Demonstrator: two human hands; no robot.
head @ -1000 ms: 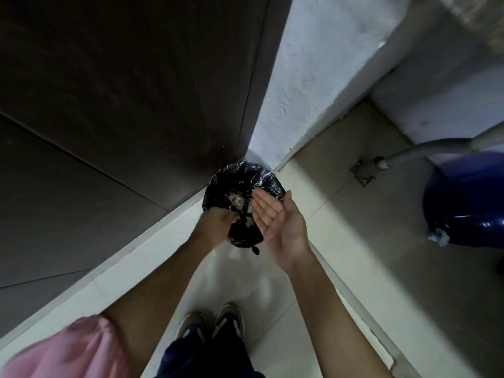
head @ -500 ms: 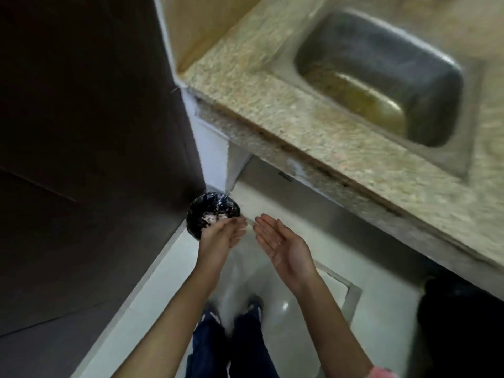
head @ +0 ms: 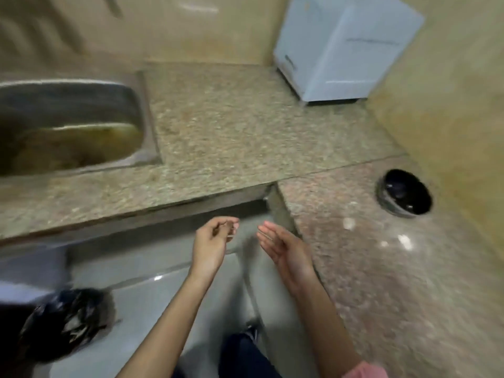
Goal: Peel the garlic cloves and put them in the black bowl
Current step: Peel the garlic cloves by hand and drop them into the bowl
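At the far left, down on the floor, sits a bin lined with a crumpled black plastic bag (head: pixel 65 323). Above it a stainless steel sink (head: pixel 68 105) is set into the speckled beige stone surface (head: pixel 218 132). In front of the surface's edge the left hand (head: pixel 212 241) hangs with fingers loosely curled. The right hand (head: pixel 283 246) is spread flat, palm inward, apart from the left. A pale blue box (head: pixel 341 47) stands at the back wall. The round black bowl (head: pixel 403 196) rests on the surface at the far right, its contents too blurred to tell.

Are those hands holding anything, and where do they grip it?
The right hand is open and empty. The left hand has curled fingers, but blur hides whether they pinch anything.
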